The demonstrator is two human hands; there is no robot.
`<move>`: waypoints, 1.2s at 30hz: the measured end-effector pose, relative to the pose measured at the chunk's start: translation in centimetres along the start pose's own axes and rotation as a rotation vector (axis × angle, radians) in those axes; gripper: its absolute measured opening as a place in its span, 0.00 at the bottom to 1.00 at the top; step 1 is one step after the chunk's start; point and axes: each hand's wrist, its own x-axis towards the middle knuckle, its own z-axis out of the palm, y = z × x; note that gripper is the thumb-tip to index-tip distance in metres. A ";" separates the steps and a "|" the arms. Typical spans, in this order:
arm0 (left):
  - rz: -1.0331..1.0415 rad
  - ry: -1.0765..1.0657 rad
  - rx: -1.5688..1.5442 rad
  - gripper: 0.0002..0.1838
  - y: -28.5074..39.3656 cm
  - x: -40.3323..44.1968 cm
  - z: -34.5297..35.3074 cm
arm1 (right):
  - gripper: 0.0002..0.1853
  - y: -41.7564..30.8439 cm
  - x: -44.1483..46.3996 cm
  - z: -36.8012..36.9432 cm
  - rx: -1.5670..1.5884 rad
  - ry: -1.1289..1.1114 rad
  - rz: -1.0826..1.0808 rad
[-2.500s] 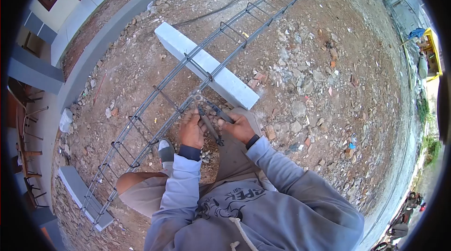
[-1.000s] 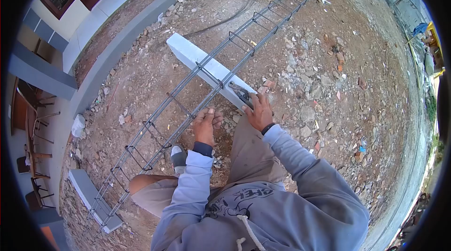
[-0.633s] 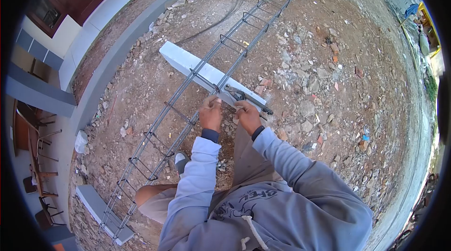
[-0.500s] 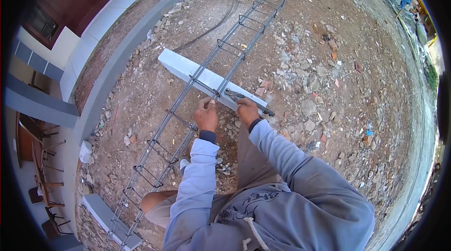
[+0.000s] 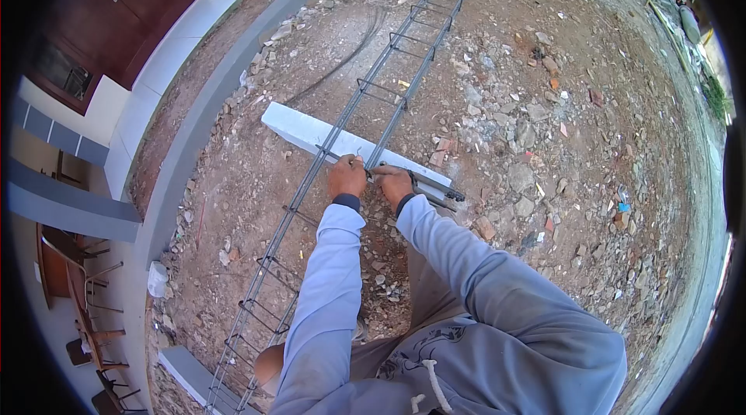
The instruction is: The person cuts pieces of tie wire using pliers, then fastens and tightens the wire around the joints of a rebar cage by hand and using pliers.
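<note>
Where the rebar cage (image 5: 403, 105) is carried across the white block (image 5: 299, 126), both hands are placed close together at its bars. The left hand (image 5: 347, 176) is drawn nearly closed; the right hand (image 5: 391, 183) is curled beside it. What is gripped by either cannot be told. The dark pincers (image 5: 449, 193), partly hidden by the right hand, are observed along the block.

Dirt ground (image 5: 249, 182); white block (image 5: 299, 127), stones (image 5: 521, 178) on it.
</note>
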 end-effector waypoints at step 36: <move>0.309 0.071 -0.428 0.11 -3.7 -3.4 0.5 | 0.13 -3.8 0.1 -1.6 -0.137 -0.266 -0.045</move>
